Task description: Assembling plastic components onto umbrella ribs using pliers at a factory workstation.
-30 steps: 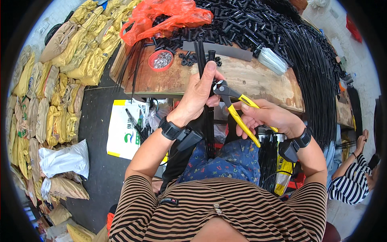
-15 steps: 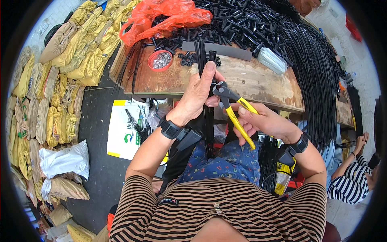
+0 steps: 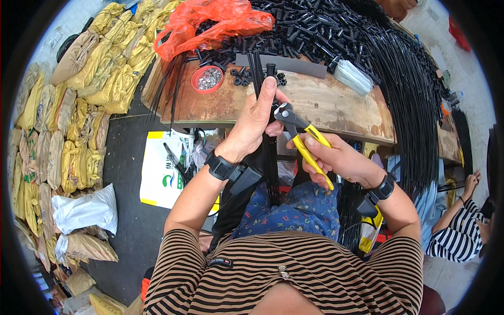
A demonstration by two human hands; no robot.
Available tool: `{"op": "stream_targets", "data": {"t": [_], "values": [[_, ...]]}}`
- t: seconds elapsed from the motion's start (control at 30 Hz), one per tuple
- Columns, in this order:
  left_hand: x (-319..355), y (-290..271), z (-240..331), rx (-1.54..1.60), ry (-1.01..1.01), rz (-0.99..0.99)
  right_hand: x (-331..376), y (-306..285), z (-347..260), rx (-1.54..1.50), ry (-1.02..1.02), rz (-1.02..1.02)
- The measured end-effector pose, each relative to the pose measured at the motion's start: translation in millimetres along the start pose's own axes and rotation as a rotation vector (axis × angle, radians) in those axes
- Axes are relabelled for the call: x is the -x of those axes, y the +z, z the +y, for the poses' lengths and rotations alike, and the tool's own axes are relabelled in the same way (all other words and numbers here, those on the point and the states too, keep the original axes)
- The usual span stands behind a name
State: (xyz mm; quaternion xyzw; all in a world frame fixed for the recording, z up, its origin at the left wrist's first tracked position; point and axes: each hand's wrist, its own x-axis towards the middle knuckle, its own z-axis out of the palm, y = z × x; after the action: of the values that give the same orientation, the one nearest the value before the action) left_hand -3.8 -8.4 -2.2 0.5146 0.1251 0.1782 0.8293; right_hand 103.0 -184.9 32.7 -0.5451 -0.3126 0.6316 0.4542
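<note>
My left hand [image 3: 255, 122] grips a bundle of long black rods [image 3: 270, 157] that stands upright from my lap to the wooden bench [image 3: 336, 107]. A small black fitting [image 3: 271, 68] sits on the top of one rod, just above my fingertips. My right hand [image 3: 336, 157] holds yellow-handled pliers [image 3: 304, 139], whose steel jaws rest against the bundle beside my left thumb. Both wrists wear black bands.
On the bench lie a red dish of small metal parts [image 3: 209, 79], a heap of black fittings [image 3: 315, 26], an orange plastic bag [image 3: 210, 23] and a sheaf of black rods [image 3: 404, 89]. Yellow sacks [image 3: 79, 105] line the left floor. Another person in stripes [image 3: 457, 236] sits at the right.
My right hand has lifted the pliers a little, bringing the jaws closer to the bundle. My left hand has kept its hold on the rods.
</note>
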Motion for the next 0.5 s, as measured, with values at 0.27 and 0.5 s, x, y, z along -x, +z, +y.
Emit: {"op": "stream_targets", "data": {"t": [0.27,0.5], "values": [[0.1,-4.1,2.2,0.020,0.050,0.132,-25.4,-48.6,0.2,0.964,-0.285,0.783],[-0.6,4.3,1.0,0.010,0.042,0.133,-63.5,-59.2,2.1,1.188,-0.338,0.851]]}}
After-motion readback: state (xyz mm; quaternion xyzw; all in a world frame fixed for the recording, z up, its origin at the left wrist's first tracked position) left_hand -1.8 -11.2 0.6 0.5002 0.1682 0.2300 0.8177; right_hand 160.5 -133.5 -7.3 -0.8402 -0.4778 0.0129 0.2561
